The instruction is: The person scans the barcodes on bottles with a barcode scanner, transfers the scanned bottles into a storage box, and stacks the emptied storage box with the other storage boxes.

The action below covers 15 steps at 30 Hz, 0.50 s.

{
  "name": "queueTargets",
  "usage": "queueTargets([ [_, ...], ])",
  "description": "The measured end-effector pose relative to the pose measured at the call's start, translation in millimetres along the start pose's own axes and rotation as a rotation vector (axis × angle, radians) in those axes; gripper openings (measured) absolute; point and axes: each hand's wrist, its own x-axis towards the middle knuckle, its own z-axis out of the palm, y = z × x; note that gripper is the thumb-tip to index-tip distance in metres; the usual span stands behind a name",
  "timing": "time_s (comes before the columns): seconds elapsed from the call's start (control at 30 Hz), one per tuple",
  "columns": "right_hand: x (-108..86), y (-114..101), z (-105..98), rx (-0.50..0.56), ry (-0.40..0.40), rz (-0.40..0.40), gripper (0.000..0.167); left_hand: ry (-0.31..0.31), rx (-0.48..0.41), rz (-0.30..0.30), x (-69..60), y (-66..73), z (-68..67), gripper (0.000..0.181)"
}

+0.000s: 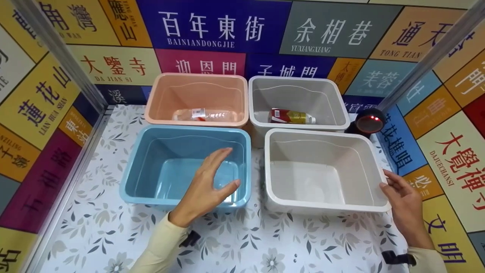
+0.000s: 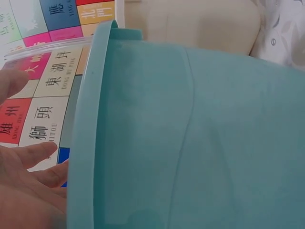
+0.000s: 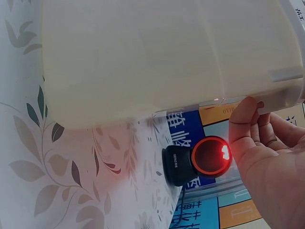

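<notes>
My left hand (image 1: pixel 204 187) hovers over the front right part of the blue plastic bin (image 1: pixel 129 167), thumb and fingers spread apart, holding nothing. In the left wrist view, the fingers of this hand stand beside the bin's rim (image 2: pixel 83 143). At the right side of the off-white bin (image 1: pixel 322 208), my right hand (image 1: pixel 407 204) holds the rim with bent fingers and thumb. The right wrist view shows the thumb at the edge of this bin (image 3: pixel 143 62), and the other fingers partly hidden. Both front bins look empty inside.
Behind stand a pink bin (image 1: pixel 197 79) with a clear plastic bottle (image 1: pixel 216 115) and a grey bin (image 1: pixel 299 81) with a red and yellow labelled bottle (image 1: pixel 290 116). A black scanner-like device (image 1: pixel 367 123) with red lights stands at right. Printed panels surround the floral-covered table (image 1: pixel 265 246).
</notes>
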Motion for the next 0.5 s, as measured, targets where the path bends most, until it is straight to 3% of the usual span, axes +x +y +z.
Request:
queueTargets([
  [0.5,-1.0,-1,-1,0.031,-0.008,-0.003,0.051,-0.021,-0.009,0.038,5.5,14.1,17.5,0.082],
])
